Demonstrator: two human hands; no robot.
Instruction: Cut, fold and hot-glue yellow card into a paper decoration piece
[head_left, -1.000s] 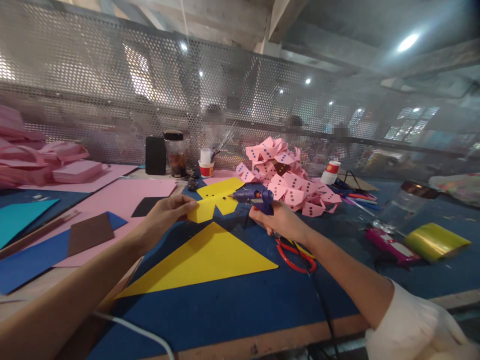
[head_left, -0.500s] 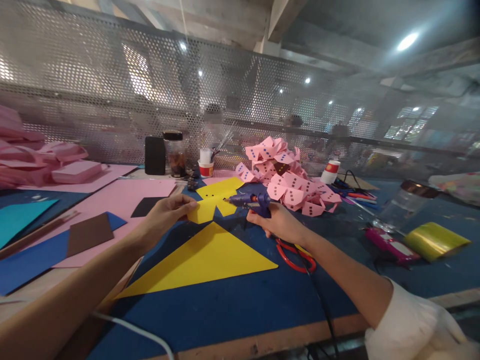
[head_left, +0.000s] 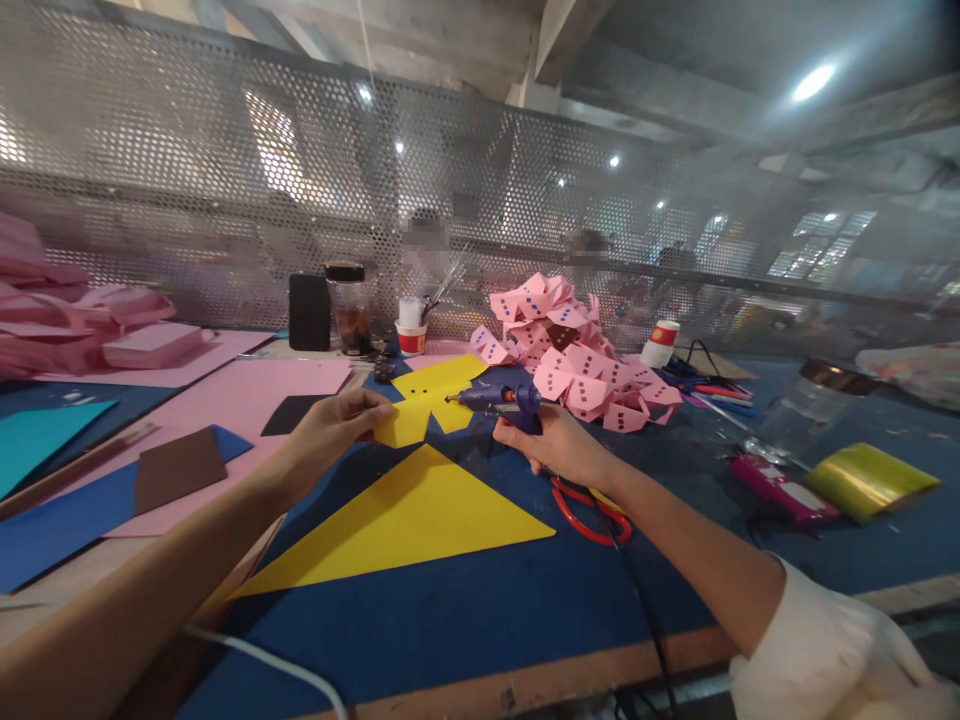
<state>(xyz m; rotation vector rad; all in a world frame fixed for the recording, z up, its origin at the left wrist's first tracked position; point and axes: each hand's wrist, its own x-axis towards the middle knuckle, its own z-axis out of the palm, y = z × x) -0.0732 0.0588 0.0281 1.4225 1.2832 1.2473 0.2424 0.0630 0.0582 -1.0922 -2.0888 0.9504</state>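
Observation:
Between the thumb and fingers of my left hand is the edge of a small cut yellow sheet with dark dots on it. My right hand is wrapped round a blue glue gun. The gun's nozzle points left and sits at the yellow sheet, close to the dots; whether it touches cannot be made out. Nearer to me lies a large yellow triangular sheet, flat on the blue tabletop. Red-handled scissors rest below my right wrist, partly hidden by the glue gun's cord.
Dotted pink folded pieces are heaped beyond my right hand. A lidded jar and a paper cup stand by the perforated metal screen. At right are a clear jar and a yellow roll. Pink sheets cover the left.
The glue gun in my right hand has shifted slightly left along the dotted yellow sheet, then stays nearly still. My left hand keeps its pinch in the same place.

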